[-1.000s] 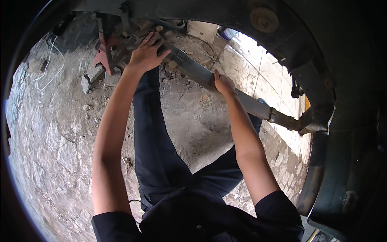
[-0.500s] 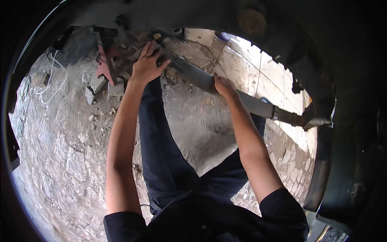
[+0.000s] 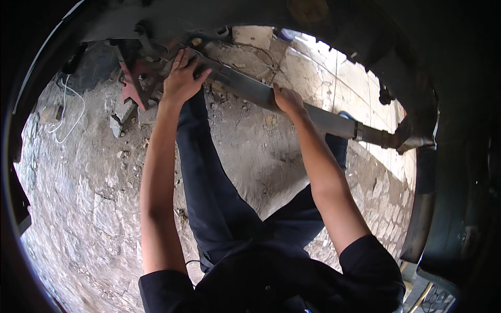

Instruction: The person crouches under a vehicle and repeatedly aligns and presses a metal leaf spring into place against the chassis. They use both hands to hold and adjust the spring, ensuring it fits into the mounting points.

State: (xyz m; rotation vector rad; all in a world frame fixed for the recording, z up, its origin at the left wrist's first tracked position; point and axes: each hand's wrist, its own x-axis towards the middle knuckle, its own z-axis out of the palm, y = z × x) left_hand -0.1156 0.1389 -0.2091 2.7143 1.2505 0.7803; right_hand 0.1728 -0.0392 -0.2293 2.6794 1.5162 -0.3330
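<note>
A long dark metal beam [image 3: 245, 87] runs slantwise in front of me, from the upper left down to the right. On its far left end lies my left hand [image 3: 182, 81], fingers stretched forward and thumb spread to the side. Farther right along the same beam, my right hand [image 3: 288, 100] is closed around its near edge, with the fingertips partly hidden. A narrower section with a collar continues the beam at its right end, reaching dark metal parts there. Just left of my left hand stands a red metal stand [image 3: 134, 86].
Dark vehicle bodywork [image 3: 219, 14] arches overhead and down the right side. Broken concrete blocks [image 3: 123, 113] and small stones lie on the rough ground at left. A white cable [image 3: 82, 109] loops at far left. Pale paving [image 3: 349, 86] lies beyond the beam.
The view has shifted slightly, so the overhead bodywork sits a little differently in the picture. Both hands keep their places on the beam.
</note>
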